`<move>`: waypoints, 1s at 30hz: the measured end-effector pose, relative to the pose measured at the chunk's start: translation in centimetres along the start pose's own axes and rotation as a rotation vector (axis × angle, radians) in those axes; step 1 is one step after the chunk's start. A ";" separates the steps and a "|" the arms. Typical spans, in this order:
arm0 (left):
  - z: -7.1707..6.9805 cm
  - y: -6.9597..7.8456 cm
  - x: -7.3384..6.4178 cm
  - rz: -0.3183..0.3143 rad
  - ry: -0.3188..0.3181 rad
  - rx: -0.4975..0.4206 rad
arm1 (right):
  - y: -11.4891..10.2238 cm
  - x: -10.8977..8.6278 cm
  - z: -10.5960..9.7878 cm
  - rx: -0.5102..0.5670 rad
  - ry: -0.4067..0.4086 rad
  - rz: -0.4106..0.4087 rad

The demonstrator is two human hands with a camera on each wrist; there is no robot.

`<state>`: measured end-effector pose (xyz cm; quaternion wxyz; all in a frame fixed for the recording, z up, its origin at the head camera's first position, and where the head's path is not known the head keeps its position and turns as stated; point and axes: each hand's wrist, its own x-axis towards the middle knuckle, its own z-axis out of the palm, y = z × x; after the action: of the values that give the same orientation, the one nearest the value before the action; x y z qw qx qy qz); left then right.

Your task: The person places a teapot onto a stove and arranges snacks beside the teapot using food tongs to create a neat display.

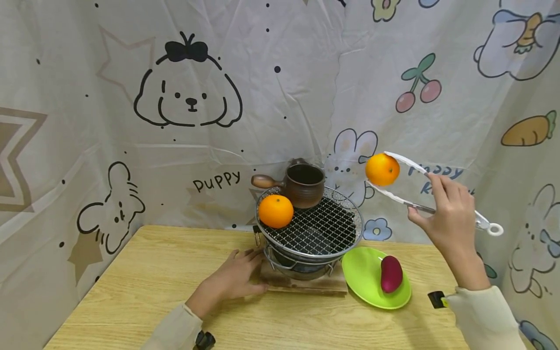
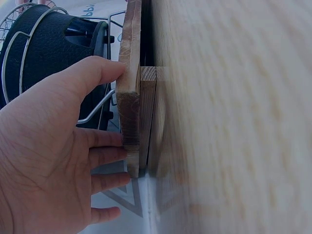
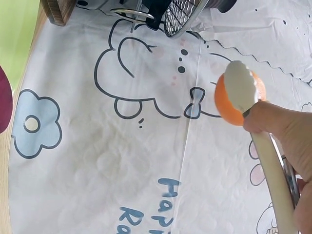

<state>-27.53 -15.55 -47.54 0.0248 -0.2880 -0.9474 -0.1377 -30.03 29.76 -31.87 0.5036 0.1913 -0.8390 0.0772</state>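
My right hand (image 1: 452,218) grips a pair of white-tipped tongs (image 1: 395,197), with the thumb along one arm and the fingers along the other. Between the tong tips an orange (image 1: 382,169) is held up in the air, right of the grill. My left hand (image 1: 238,274) rests at the left end of the wooden board (image 1: 306,284) under the round tabletop grill (image 1: 319,233). In the left wrist view its thumb and nearly straight fingers (image 2: 109,183) touch the board's edge. A second orange (image 1: 275,212) sits on the grill mesh, at its left side.
A brown clay pot (image 1: 305,187) with a wooden side handle stands at the back of the grill. On the table (image 1: 175,262), right of the grill, a green plate (image 1: 363,282) carries a purple-red eggplant-like piece (image 1: 391,274). A printed curtain (image 1: 271,97) hangs close behind.
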 end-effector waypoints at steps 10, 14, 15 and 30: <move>0.0 0.0 0.0 -0.007 -0.013 -0.008 | -0.1 0.4 -0.4 0.090 0.013 -0.001; 0.0 0.0 0.0 -0.005 -0.007 0.002 | 0.0 0.9 -0.5 0.140 0.027 -0.029; 0.0 -0.1 0.0 -0.004 -0.004 0.003 | 0.1 1.1 -0.6 0.152 0.029 -0.038; 0.0 -0.1 0.0 -0.006 -0.011 -0.010 | -0.1 2.6 -1.1 0.196 -0.078 -0.151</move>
<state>-27.59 -15.63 -47.59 0.0175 -0.2861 -0.9477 -0.1408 -30.20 29.38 -29.05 0.4540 0.3050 -0.8295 0.1132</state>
